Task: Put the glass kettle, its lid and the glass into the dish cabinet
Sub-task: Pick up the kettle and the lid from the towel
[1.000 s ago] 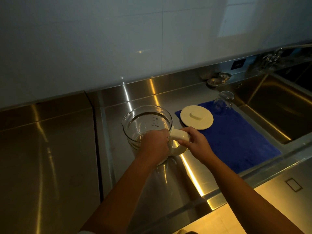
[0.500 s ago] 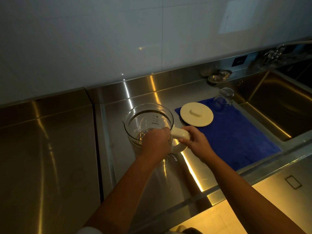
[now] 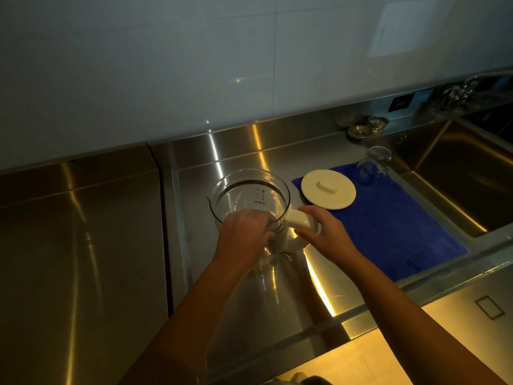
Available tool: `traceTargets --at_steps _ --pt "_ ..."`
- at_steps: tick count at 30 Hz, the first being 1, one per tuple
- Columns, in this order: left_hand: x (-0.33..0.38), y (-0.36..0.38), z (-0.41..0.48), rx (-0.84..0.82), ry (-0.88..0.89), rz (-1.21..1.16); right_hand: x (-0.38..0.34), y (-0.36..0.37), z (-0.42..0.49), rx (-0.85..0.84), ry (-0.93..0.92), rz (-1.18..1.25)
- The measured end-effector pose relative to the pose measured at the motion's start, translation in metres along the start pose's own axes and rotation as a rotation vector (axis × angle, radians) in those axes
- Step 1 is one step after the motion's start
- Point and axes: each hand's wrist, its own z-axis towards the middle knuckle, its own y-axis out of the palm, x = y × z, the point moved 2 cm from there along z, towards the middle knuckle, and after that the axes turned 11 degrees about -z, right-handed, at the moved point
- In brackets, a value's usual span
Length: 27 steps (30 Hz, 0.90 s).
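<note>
Glass, clear and printed with measuring marks, forms the body of the glass kettle (image 3: pixel 248 195), which sits upright over the steel tabletop (image 3: pixel 249 295) at the middle of our view; we cannot tell whether its base touches the steel. Its pouring lip faces about ten o'clock and its cream handle (image 3: pixel 297 222) juts toward four o'clock, so its long axis runs slantwise across us.

We have both hands on it; our right hand (image 3: pixel 323 232) curls thumb and fingers round the handle, and our left hand (image 3: pixel 244 236) cups the near wall of the glass at six o'clock, fingers curved against it. Because the handle points to our right, we judge that the right hand will bear the weight while the left merely steadies.

From the kettle, the cream lid (image 3: pixel 328 189) lies at two o'clock, flat and knob up on the blue cloth (image 3: pixel 388 232), just beside the kettle but apart from it. The glass (image 3: pixel 374 163) sits further along that same line at the cloth's far corner, near the sink (image 3: pixel 444 168); we cannot tell which way up it is. Both are nearer our right hand, which is occupied.

No dish cabinet shows here; we reckon the kettle goes first, with lid and glass not yet dealt with.
</note>
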Motion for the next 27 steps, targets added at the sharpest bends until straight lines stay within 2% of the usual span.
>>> traceTargets --at_steps 4,8,18,27 --pt "-0.007 -0.004 -0.01 0.05 0.084 0.188 -0.013 0.005 0.002 0.041 -0.097 -0.228" --pt "-0.014 -0.004 -0.016 0.116 0.148 0.27 -0.018 0.008 0.001 0.066 -0.115 -0.304" --pt "-0.026 0.0 -0.019 0.214 0.252 0.111 -0.021 0.009 -0.002 0.055 -0.092 -0.322" --pt "-0.029 0.003 -0.021 0.255 0.245 0.097 -0.023 0.011 0.0 0.06 -0.094 -0.311"
